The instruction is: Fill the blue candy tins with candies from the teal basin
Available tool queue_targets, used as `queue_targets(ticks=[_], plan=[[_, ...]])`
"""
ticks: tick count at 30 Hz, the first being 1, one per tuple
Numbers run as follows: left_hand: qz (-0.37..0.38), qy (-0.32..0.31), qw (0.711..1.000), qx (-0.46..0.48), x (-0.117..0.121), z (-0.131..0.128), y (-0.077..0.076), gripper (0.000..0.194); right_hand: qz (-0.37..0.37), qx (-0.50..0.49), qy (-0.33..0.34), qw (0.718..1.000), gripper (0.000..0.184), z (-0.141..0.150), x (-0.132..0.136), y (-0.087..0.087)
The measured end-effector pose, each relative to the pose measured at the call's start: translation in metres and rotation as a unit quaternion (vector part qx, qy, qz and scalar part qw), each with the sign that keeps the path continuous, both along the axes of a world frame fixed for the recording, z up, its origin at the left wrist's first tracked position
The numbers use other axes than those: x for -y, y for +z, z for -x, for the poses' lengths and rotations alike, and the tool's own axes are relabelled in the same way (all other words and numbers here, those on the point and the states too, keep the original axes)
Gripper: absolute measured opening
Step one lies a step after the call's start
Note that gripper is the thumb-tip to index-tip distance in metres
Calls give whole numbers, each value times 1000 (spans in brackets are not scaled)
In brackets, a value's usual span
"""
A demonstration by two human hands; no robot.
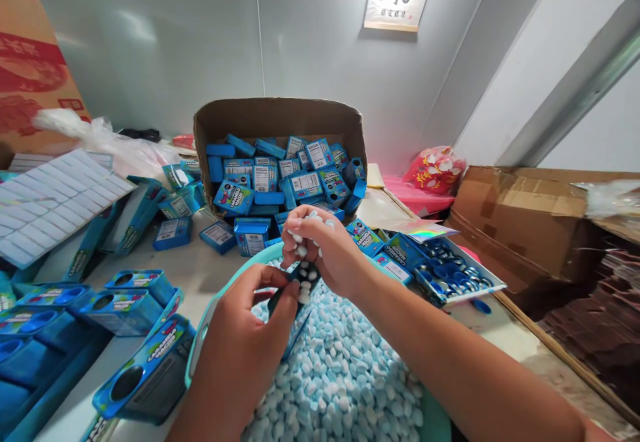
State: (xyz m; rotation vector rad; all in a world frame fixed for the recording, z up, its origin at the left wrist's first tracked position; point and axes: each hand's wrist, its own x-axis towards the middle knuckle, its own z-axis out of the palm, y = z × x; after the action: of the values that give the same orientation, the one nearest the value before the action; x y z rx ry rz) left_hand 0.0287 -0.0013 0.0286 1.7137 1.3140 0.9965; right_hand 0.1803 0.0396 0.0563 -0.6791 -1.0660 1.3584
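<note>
My left hand (253,312) grips a small blue candy box (293,292) over a teal basin (200,345) filled with white and light-blue candies (340,375). My right hand (325,249) is cupped just above the box mouth with a handful of those candies, some showing between its fingers and at the opening. Behind my hands, an open cardboard box (280,119) lies on its side, spilling several filled blue boxes.
Empty blue boxes with round holes (140,369) lie at the left front, with a white blister sheet (55,202) behind them. A tray of blue caps (455,275) sits to the right. Brown cartons (520,215) and a red bag (435,169) stand beyond.
</note>
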Motion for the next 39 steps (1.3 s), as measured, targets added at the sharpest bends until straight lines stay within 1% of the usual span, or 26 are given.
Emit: queue_targets(ticks=[3, 5, 6, 9, 14, 17, 19, 22, 27, 30, 35, 39], plan=[[-75, -32, 997, 0, 1, 1, 1, 21, 18, -2, 2, 1000, 34, 0, 1, 2], [-100, -54, 994, 5, 0, 1, -1, 19, 22, -6, 0, 1000, 35, 0, 1, 3], [-100, -58, 993, 7, -1, 1, -1, 19, 19, -7, -1, 1000, 34, 1, 1, 3], [-79, -53, 995, 16, -3, 0, -4, 20, 18, -8, -2, 1000, 32, 2, 1, 3], [-30, 20, 998, 47, -1, -5, -2, 27, 15, -15, 2, 1000, 28, 2, -1, 0], [2, 33, 999, 40, 0, -5, -1, 33, -1, -22, 14, 1000, 32, 2, -2, -2], [4, 31, 999, 42, -1, -3, -2, 36, -6, -25, 22, 999, 35, 1, -3, -2], [-40, 13, 998, 40, -3, 0, -5, 36, 6, -23, 33, 999, 42, 0, -3, -3], [-134, 15, 991, 1, 0, 2, -3, 26, 6, -22, 47, 999, 54, -1, -3, -4], [-179, -16, 984, -4, 3, 1, -1, 25, 15, -22, 33, 999, 56, -1, -4, -5], [-207, -61, 976, -40, 2, 0, -8, 24, 39, -20, 27, 999, 57, -1, -4, -6], [-220, -72, 971, -62, -2, 3, -14, 24, 57, -13, 22, 998, 59, -1, -3, -3]])
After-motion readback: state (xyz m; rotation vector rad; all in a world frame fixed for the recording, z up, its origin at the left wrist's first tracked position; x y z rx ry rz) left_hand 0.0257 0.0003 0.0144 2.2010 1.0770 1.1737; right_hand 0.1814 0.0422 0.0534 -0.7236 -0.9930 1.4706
